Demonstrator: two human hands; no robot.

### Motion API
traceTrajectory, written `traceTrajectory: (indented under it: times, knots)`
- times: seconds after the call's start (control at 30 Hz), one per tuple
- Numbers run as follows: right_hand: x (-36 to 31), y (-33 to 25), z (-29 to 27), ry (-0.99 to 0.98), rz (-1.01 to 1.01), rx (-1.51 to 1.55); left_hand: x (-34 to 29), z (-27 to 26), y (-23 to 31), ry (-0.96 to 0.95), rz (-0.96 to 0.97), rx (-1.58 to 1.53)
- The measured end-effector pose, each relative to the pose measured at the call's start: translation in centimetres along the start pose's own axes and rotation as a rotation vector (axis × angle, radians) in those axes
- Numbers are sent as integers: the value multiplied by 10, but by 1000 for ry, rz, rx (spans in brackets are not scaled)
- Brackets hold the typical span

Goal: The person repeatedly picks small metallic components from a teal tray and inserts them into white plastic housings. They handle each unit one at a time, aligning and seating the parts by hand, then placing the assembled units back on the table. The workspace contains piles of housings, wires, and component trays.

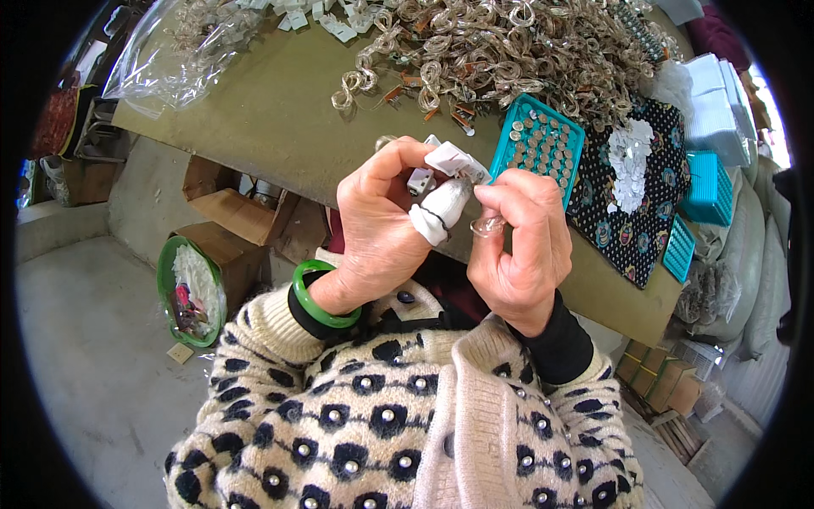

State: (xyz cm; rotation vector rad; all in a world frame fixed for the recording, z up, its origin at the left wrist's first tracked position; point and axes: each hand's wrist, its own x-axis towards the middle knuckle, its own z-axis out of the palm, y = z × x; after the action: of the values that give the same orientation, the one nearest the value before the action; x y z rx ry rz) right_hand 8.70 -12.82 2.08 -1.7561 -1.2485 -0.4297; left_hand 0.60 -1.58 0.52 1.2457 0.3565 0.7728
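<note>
My left hand [377, 225] is closed round a small white plastic case [456, 161], held up above the table's near edge. A second white piece [420, 181] shows between its fingers. One of its fingers wears a white cloth finger cover [443, 212] tied with a dark band. Close by on the right, my right hand [527, 242] pinches at the end of the case. A small loop of clear wire [487, 226] hangs at its fingertips. Exactly what its fingertips grip is hidden.
Coiled clear wire strings [509, 51] are heaped on the olive table [254, 110]. A teal tray [502, 157] holds several button cells. White pieces [630, 165] lie on a dark patterned cloth [610, 237]. A green basin [165, 293] stands on the floor at left.
</note>
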Motion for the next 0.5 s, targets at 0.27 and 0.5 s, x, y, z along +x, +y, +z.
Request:
traceTrajectory:
  times: [0.27,0.5]
  knots:
    - [-5,-6,3,-18,296,198,4,-19,11,-130,-635,-560]
    - [1,-14,2,2,963,968,5,-23,13,-110,-654,-624]
